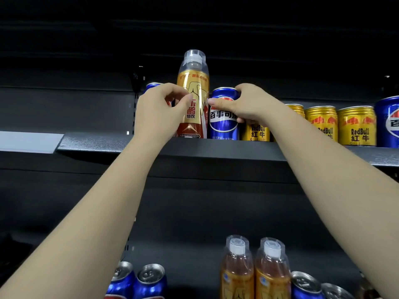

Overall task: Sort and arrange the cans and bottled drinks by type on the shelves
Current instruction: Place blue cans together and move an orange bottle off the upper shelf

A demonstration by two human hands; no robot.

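Note:
On the upper shelf (216, 147) stands a tall gold bottle (194, 72) with a clear cap. My left hand (155, 111) is at its left side, thumb and forefinger pinching against the label. A blue Pepsi can (152, 85) is mostly hidden behind that hand. Right of the bottle stands another blue Pepsi can (223, 128). My right hand (248, 104) grips it, fingers over the rim and thumb across the front. Gold Red Bull cans (356, 126) line the shelf further right.
Another Pepsi can (388, 121) stands at the right edge of the upper shelf. The lower shelf holds two gold bottles (237, 270), Pepsi cans at the left (151, 281) and at the right (306, 285). A white label strip (28, 141) fronts the left shelf.

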